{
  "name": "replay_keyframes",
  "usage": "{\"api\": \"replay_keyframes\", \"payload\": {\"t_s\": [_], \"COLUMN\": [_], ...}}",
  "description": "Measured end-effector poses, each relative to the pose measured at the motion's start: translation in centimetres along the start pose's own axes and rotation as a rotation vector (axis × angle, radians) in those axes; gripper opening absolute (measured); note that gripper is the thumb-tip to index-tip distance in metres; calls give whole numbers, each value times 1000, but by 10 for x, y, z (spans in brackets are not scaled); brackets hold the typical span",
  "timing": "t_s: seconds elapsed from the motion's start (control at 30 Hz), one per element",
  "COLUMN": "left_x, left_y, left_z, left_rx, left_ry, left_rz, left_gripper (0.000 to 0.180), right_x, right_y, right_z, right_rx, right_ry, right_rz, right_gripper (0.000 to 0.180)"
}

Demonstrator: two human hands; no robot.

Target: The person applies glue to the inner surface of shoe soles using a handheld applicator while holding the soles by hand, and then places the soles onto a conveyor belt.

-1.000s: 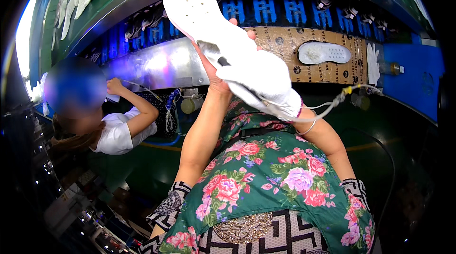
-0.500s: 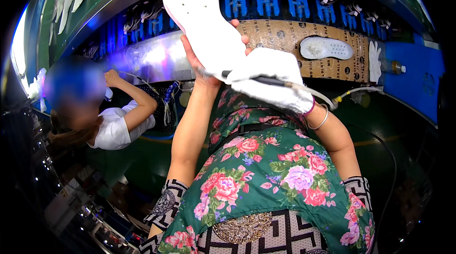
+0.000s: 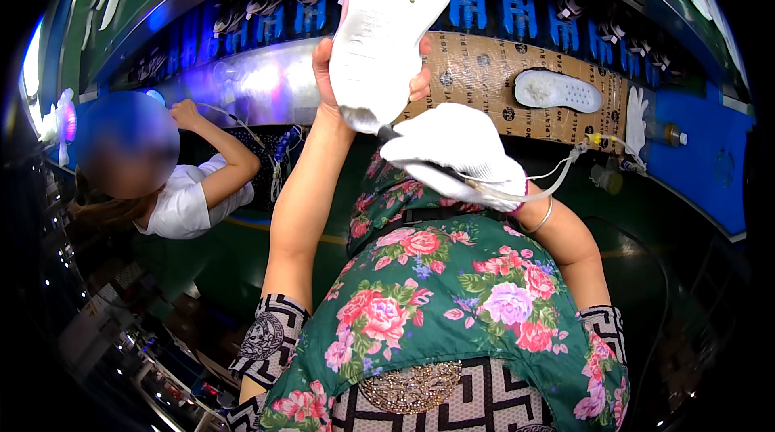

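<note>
My bare left hand [image 3: 323, 81] holds up a white perforated shoe sole [image 3: 379, 36], thumb on its left edge and fingertips showing at the right. The holes lie in its far, wide end. My right hand [image 3: 456, 145], in a white knitted glove, is closed around a slim black-handled brush [image 3: 389, 132] with a pale hose. The brush's dark, blurred tip is at the sole's near, narrow end and seems to touch it.
On a cardboard-covered ledge [image 3: 476, 69] lies another white sole [image 3: 557, 91]. A white glove [image 3: 636, 121] and a small bottle [image 3: 672, 135] lie to its right. Blue clamp-like holders [image 3: 518, 16] line the far side. At left sits a co-worker in a white shirt [image 3: 194, 198].
The sole has moved right and now stands more upright. My right hand has shifted slightly lower, and the brush tip has stayed at the sole's near end. The hose has swung.
</note>
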State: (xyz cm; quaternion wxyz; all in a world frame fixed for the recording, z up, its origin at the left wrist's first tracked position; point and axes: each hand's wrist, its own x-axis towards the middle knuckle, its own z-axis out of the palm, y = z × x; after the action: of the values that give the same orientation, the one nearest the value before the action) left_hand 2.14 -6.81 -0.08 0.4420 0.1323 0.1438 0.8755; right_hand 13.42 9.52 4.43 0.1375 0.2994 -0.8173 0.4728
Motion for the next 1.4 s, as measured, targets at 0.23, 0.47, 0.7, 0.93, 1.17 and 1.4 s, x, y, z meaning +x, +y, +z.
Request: {"api": "replay_keyframes", "payload": {"t_s": [0.23, 0.47, 0.7, 0.93, 1.17, 1.4], "left_x": [-7, 6, 4, 7, 5, 7], "left_y": [5, 15, 20, 17, 11, 14], "left_z": [3, -5, 4, -6, 1, -19], "left_rx": [-217, -208, 156, -39, -11, 39], "left_ry": [262, -125, 0, -276, 121, -124], "left_rz": [-97, -165, -217, -127, -55, -46], "left_gripper": [100, 90, 87, 93, 113, 106], "right_x": [4, -11, -2, -3, 10, 6], "right_y": [-6, -3, -14, -16, -12, -8], "right_z": [-11, 10, -4, 10, 12, 7], "right_rx": [323, -138, 310, 485, 245, 333], "right_ry": [166, 65, 139, 93, 217, 260], "right_rz": [330, -77, 397, 301, 324, 442], "right_gripper": [17, 32, 17, 19, 13, 13]}}
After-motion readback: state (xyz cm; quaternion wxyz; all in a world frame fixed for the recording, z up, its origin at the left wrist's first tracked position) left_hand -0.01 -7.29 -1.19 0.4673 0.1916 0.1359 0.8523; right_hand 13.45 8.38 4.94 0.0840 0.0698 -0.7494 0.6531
